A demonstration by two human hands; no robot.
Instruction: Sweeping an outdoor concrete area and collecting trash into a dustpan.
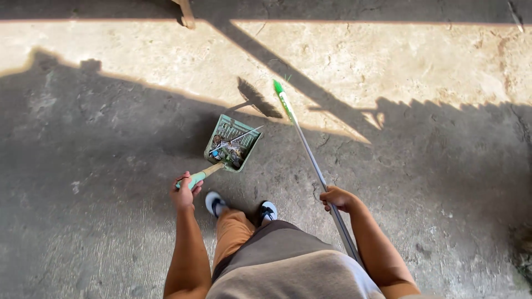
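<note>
My left hand (185, 191) grips the wooden, green-ended handle of a pale green dustpan (233, 142). The pan is held just above the concrete floor and carries leaves and bits of litter. My right hand (336, 199) is closed around the grey metal pole of a broom (308, 152). The broom's green head end (279, 88) points away from me, at the edge of the sunlit patch. My two feet in dark-and-white shoes (241, 207) stand between the hands.
The rough grey concrete floor (100, 166) lies in shadow near me, with a bright sunlit band (388, 61) farther off. A wooden post base (187, 14) stands at the top. Some debris lies at the right edge (523, 249).
</note>
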